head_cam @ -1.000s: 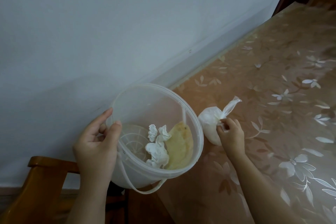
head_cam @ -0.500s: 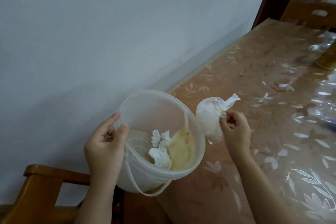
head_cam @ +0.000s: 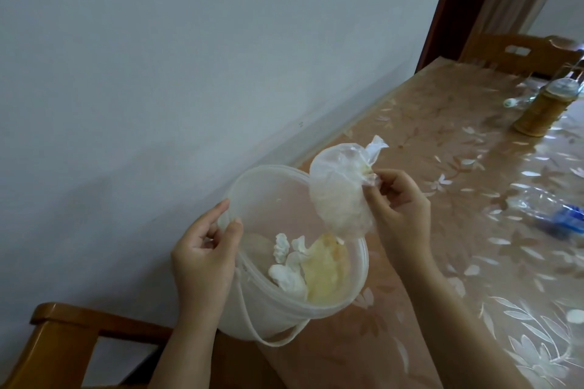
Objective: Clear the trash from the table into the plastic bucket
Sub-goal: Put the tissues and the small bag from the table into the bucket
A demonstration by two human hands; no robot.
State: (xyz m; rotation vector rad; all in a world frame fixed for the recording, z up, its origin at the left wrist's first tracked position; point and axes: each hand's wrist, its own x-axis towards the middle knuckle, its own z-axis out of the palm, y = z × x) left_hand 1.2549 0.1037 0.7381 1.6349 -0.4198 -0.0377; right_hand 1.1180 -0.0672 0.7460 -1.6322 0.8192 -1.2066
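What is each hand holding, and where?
Left hand grips the translucent plastic bucket by its rim; right hand pinches the knotted clear plastic bag at its tied neck.

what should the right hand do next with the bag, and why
Probably let the bag drop. The right hand pinches it by its neck, and it hangs over the open mouth of the bucket, which the left hand holds by the rim. Tissue lies inside, with room to spare.
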